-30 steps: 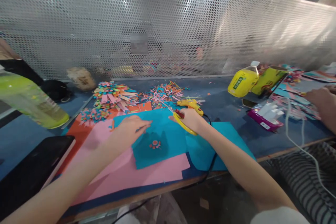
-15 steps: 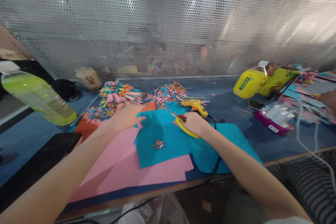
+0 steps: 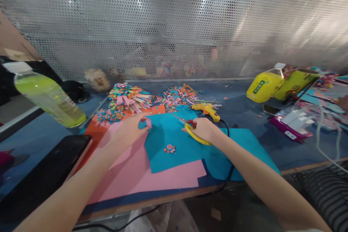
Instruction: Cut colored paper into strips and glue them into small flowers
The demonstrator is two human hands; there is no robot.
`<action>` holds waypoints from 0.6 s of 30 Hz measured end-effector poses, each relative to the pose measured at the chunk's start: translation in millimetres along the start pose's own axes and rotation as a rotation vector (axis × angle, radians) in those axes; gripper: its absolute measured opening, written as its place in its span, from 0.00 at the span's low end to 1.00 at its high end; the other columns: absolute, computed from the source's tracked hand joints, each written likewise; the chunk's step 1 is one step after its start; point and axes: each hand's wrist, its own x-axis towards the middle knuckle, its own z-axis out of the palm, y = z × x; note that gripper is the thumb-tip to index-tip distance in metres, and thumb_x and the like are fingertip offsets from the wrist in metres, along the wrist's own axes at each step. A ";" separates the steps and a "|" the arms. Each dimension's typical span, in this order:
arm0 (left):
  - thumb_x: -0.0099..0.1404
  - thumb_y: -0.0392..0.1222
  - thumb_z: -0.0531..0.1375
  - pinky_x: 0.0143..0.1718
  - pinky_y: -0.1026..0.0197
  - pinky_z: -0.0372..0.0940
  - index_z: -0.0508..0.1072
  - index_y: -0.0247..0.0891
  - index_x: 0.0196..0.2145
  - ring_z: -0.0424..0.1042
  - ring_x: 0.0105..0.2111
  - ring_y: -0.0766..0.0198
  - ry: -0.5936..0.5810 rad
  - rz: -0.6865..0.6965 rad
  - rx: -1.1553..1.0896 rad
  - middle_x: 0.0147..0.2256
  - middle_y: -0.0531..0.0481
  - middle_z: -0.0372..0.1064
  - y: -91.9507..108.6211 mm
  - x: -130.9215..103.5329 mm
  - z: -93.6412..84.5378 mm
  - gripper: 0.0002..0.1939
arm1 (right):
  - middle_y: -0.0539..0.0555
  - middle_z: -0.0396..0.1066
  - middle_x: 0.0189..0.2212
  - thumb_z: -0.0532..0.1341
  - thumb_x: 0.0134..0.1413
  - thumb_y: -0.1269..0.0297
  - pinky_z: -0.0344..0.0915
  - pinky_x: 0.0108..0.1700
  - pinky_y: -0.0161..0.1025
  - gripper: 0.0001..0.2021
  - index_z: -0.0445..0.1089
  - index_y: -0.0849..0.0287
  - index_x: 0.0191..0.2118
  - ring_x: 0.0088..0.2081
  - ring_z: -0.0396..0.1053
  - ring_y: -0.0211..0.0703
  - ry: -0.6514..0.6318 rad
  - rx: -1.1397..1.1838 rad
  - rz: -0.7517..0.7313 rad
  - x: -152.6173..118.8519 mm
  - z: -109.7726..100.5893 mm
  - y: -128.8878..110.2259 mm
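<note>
Yellow-and-red-handled scissors (image 3: 192, 130) are gripped in my right hand (image 3: 203, 129), blades pointing left over a blue paper sheet (image 3: 163, 134). My left hand (image 3: 129, 127) is curled at that sheet's left edge, with a small pink paper strip (image 3: 148, 123) at its fingertips. Below the hands, a little round paper flower (image 3: 169, 148) with a pink centre rests on the blue sheet. A larger pink sheet (image 3: 130, 177) lies under my left forearm. Bundles of fringed paper strips (image 3: 127, 96) in several colours are heaped just beyond my left hand.
A yellow glue gun (image 3: 206, 110) with a black cord lies beyond my right hand. Loose paper strips (image 3: 178, 96) are piled at the back. A green drink bottle (image 3: 50, 96) and a black phone-like slab (image 3: 46, 170) are at left; a yellow bottle (image 3: 263, 86) and purple box (image 3: 288, 128) at right.
My left hand has drawn back from the fringed bundles and closed at the pink strip. My right hand still holds the scissors, their blades now showing more. The view has shifted slightly.
</note>
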 end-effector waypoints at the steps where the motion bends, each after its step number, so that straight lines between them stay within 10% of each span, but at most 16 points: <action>1: 0.50 0.43 0.59 0.40 0.55 0.63 0.69 0.37 0.42 0.71 0.38 0.55 -0.009 -0.012 -0.075 0.35 0.45 0.72 0.8 -0.5 0.6 0.19 | 0.56 0.68 0.20 0.50 0.42 0.36 0.48 0.20 0.34 0.29 0.68 0.60 0.25 0.21 0.66 0.43 0.008 0.006 -0.007 0.0 0.3 -0.3; 8: 0.48 0.43 0.62 0.31 0.60 0.66 0.68 0.34 0.42 0.71 0.30 0.61 -0.102 -0.122 -0.684 0.29 0.48 0.71 5.2 -5.1 8.7 0.22 | 0.52 0.66 0.19 0.53 0.43 0.39 0.49 0.22 0.32 0.24 0.66 0.59 0.25 0.19 0.62 0.37 0.071 0.122 -0.071 -6.4 -3.1 -7.0; 18: 0.56 0.50 0.56 0.49 0.54 0.57 0.67 0.39 0.46 0.65 0.47 0.56 0.014 0.187 0.019 0.46 0.45 0.68 14.1 -5.2 18.7 0.22 | 0.51 0.65 0.18 0.53 0.43 0.40 0.48 0.22 0.32 0.24 0.66 0.60 0.24 0.18 0.60 0.36 0.065 0.117 -0.066 -2.8 -2.5 -3.4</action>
